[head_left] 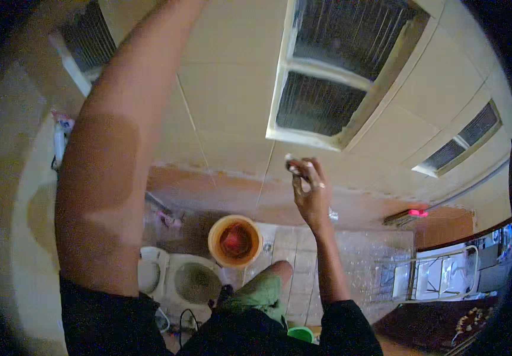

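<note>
My right hand (311,193) is raised in front of the tiled wall (226,95), just below the lower corner of a white-framed window (321,104). Its fingers are closed in a pinch around a small dark and whitish thing (292,164), too blurred to name. A ring shows on one finger. My left arm (116,154) stretches up across the left side, and its hand lies beyond the upper edge, out of sight.
An orange bucket (214,240) with something red inside stands on the floor beside a toilet (170,267). A pink-topped broom (413,215) leans at the right wall near a metal rack (472,270). A green container (301,335) is by my legs.
</note>
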{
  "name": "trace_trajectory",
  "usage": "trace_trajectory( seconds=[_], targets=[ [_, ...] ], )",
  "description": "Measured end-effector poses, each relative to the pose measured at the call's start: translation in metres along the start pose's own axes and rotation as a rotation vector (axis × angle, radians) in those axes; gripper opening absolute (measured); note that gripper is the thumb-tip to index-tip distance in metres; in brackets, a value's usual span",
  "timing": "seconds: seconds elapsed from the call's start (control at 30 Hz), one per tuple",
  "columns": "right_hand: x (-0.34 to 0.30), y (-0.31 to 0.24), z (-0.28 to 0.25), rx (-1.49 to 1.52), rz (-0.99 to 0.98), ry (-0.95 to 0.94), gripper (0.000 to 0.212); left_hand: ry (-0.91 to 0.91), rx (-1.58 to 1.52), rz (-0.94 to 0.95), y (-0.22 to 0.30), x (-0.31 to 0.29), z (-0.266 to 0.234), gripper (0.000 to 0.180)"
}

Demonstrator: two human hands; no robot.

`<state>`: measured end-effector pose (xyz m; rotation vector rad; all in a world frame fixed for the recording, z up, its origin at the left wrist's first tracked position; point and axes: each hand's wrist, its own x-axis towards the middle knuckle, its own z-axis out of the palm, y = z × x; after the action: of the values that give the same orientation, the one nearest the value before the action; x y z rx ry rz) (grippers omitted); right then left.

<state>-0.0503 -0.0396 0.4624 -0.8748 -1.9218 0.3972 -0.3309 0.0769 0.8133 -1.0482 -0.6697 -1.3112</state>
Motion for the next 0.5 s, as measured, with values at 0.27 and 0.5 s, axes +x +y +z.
trace_trajectory(
  seconds=[0.27,0.5],
  targets=[
    [0.171,-0.069,-0.046,-0.390,-0.567,0.430,0.034,-0.105,-0.091,0.001,-0.006,0.007,-0.006,0.039],
    [0.229,-0.045,-0.026,-0.646,-0.749,0.466,0.045,-0.102,-0.087,-0.007,-0.004,0.003,-0.006,0.039]
  ],
)
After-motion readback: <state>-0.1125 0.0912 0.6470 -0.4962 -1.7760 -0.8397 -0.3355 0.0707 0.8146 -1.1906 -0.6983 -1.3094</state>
